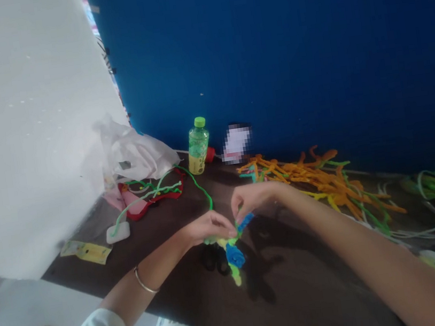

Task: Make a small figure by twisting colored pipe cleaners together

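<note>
Near the middle of the dark table, my left hand (212,226) pinches a small craft piece of fuzzy blue, green and yellow stems (235,256). A coiled blue part faces up on it, and a green and yellow end hangs below. My right hand (249,200) is just above and to the right, its fingers closed on a thin green part of the same piece beside a blue strip (246,223). Black scissor handles (215,259) seem to lie under the piece, partly hidden by it.
A green-capped bottle (198,147) and a phone (236,143) stand at the back. Orange stems (316,176) and white cables lie right. At left are a white plastic bag (139,155), a red tray (139,209), a white case (117,232) and a yellow wrapper (88,251).
</note>
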`<state>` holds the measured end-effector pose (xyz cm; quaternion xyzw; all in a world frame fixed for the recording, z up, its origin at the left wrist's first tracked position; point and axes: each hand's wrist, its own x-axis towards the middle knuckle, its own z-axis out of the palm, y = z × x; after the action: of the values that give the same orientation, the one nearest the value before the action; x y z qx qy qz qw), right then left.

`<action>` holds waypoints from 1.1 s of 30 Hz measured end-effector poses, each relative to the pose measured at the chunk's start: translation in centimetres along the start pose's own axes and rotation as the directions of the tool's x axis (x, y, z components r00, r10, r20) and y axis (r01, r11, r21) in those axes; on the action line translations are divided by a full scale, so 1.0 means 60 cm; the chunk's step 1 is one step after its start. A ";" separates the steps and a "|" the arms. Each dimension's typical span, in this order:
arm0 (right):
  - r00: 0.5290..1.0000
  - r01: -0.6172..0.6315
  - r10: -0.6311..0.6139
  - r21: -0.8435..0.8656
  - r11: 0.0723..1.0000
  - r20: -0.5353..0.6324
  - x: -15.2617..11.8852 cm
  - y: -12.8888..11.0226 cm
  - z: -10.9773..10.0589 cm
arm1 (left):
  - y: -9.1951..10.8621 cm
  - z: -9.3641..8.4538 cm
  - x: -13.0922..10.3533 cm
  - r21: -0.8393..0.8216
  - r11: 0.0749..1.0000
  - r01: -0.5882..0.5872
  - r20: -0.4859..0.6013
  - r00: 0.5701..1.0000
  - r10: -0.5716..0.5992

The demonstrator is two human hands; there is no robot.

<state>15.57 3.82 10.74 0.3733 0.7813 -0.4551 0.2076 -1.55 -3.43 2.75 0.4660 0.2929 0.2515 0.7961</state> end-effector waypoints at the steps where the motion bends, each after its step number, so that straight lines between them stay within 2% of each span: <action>1: 1.000 0.004 -0.003 -0.028 1.000 0.027 0.007 -0.008 -0.005 | 0.002 0.001 -0.001 0.025 1.000 0.001 0.005 1.000 -0.001; 4: 1.000 -0.001 0.003 -0.159 0.987 0.009 0.021 -0.042 -0.015 | 0.006 0.004 -0.002 0.047 0.999 0.000 -0.015 1.000 0.000; 7: 0.992 -0.045 0.005 -0.311 0.949 -0.129 0.021 -0.078 -0.018 | 0.008 0.002 0.001 0.021 1.000 0.010 -0.113 0.994 -0.007; 11: 0.945 -0.030 -0.108 -0.411 0.911 -0.308 0.003 -0.110 -0.015 | 0.004 -0.004 0.010 -0.067 0.998 0.003 -0.248 0.969 -0.020; 15: 0.886 -0.025 -0.169 -0.408 0.912 -0.432 -0.020 -0.118 -0.005 | 0.001 -0.008 0.018 -0.195 0.977 -0.082 -0.320 0.947 0.015; 21: 0.794 -0.004 -0.199 -0.332 0.943 -0.575 -0.049 -0.096 0.011 | 0.003 -0.011 0.017 -0.290 0.933 -0.212 -0.370 0.924 0.095; 23: 0.793 0.004 -0.180 -0.290 0.957 -0.583 -0.056 -0.086 0.014 | 0.004 -0.012 0.017 -0.300 0.926 -0.231 -0.370 0.922 0.110; 26: 0.815 0.005 -0.126 -0.211 0.978 -0.565 -0.062 -0.073 0.018 | 0.003 -0.012 0.016 -0.301 0.918 -0.257 -0.349 0.926 0.145; 29: 0.831 0.006 -0.088 -0.150 0.989 -0.549 -0.066 -0.062 0.019 | 0.001 -0.013 0.015 -0.295 0.916 -0.273 -0.288 0.939 0.187; 33: 0.877 0.052 -0.077 -0.067 0.996 -0.474 -0.066 -0.049 0.016 | -0.001 -0.013 0.012 -0.287 0.919 -0.270 -0.198 0.955 0.219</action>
<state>15.80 0.53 14.55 0.4417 0.8321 -0.3355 0.0040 -1.57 -2.50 2.25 0.3459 0.2528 0.4292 0.7951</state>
